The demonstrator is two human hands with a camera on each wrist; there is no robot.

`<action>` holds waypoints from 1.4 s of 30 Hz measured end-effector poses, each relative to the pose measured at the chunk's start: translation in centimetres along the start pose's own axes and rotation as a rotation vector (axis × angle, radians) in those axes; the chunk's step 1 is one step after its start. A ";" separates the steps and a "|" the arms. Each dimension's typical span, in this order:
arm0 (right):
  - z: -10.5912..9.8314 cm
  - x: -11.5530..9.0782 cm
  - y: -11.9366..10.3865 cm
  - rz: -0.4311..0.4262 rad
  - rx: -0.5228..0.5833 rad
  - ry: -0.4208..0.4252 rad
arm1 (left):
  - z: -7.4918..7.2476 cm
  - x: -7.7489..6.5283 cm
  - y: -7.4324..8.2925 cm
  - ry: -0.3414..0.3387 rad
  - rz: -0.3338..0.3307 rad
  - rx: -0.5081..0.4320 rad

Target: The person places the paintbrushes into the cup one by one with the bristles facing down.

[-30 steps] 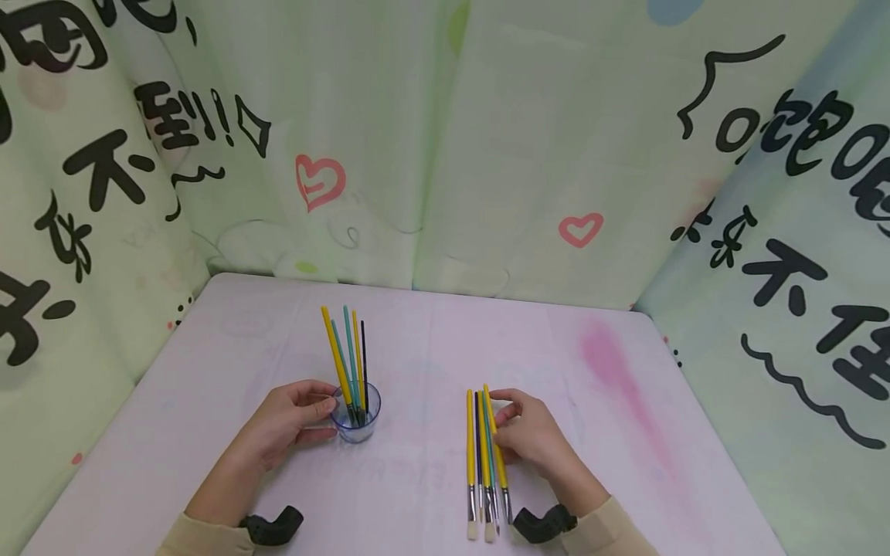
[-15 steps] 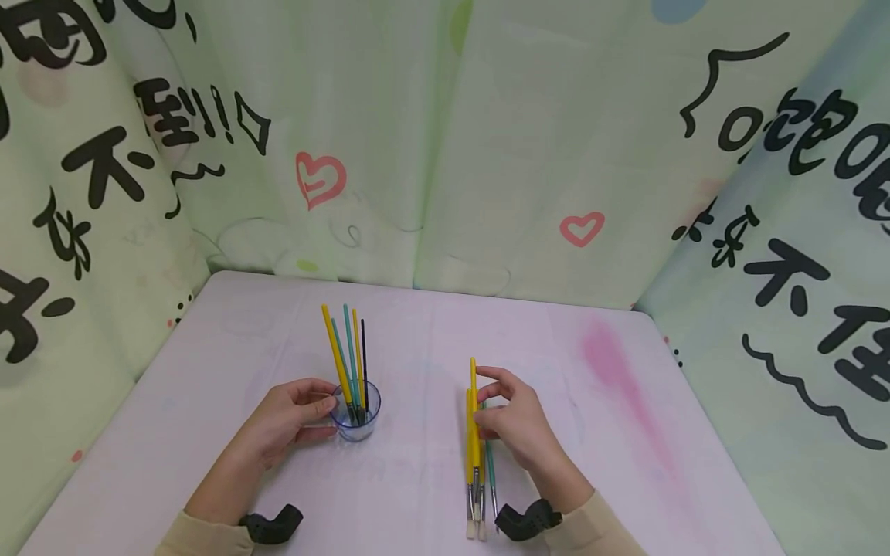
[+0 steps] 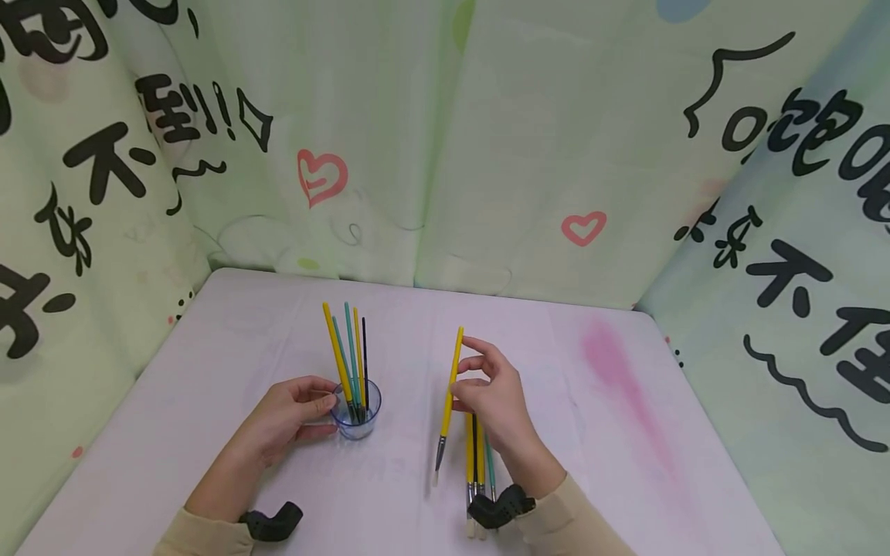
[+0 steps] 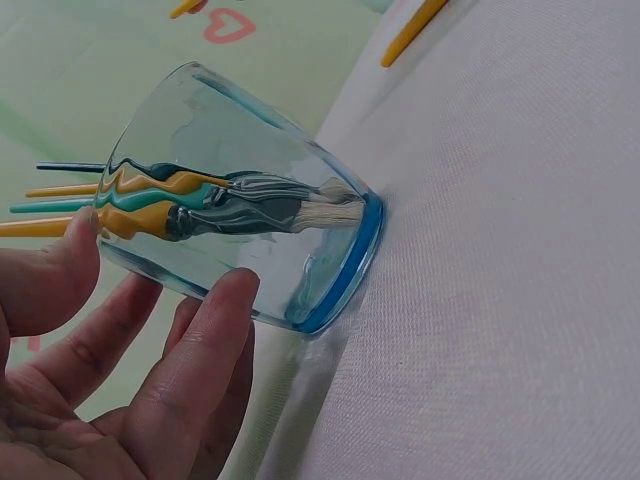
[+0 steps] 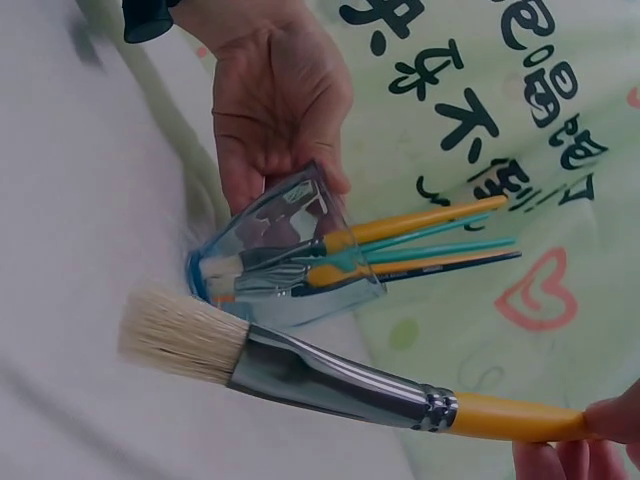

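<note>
My left hand (image 3: 295, 413) holds the side of a clear cup (image 3: 356, 432) with a bluish base, which stands on the table. Several paintbrushes (image 3: 337, 344) with yellow, teal and dark handles lean in the cup, bristles down, as the left wrist view shows through its wall (image 4: 345, 280). To the right of the cup, my right hand (image 3: 497, 394) pinches a yellow-handled paintbrush (image 3: 450, 378) by its handle. Its pale, flat bristles (image 5: 180, 335) point down towards the table, apart from the cup. Below the right hand lie more paintbrushes (image 3: 470, 455), partly hidden by the wrist.
A pale tablecloth (image 3: 556, 463) with a pink stain (image 3: 615, 363) at the right covers the table. Light green curtains (image 3: 501, 154) with black writing and red hearts hang at the back and both sides. Black wrist mounts (image 3: 273, 523) sit by the sleeves.
My right hand has picked up the yellow-handled paintbrush from the row and carried it left and away from me, tilting it. The left hand and the cup have stayed in place.
</note>
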State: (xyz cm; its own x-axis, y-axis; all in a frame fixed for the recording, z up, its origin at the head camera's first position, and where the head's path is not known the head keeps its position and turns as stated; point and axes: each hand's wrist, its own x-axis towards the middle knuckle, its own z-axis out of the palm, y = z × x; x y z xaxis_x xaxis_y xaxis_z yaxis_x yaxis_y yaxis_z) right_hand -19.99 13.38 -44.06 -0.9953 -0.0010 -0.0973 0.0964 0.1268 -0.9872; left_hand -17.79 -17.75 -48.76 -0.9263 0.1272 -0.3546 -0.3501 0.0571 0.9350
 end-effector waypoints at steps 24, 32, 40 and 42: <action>4.8 1.5 -3.5 -0.177 0.208 -0.043 | 0.0 -0.2 0.0 0.018 -0.005 0.014; 6.9 1.6 -3.9 -0.228 0.270 -0.048 | -0.1 -0.1 0.1 -0.001 0.013 0.003; 8.2 2.3 -3.3 -0.267 0.230 -0.019 | -0.1 -0.1 0.1 0.005 0.002 0.014; 8.5 2.6 -3.0 -0.275 0.203 -0.023 | -0.1 -0.1 0.0 0.004 0.002 0.016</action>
State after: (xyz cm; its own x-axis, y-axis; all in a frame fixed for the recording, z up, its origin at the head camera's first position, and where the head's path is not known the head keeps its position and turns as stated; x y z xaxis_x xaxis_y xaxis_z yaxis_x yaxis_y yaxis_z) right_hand -22.74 4.60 -42.40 -0.9840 -0.0309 0.1757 -0.1728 -0.0812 -0.9816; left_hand -17.76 -17.84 -48.70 -0.9277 0.1233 -0.3523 -0.3455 0.0730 0.9356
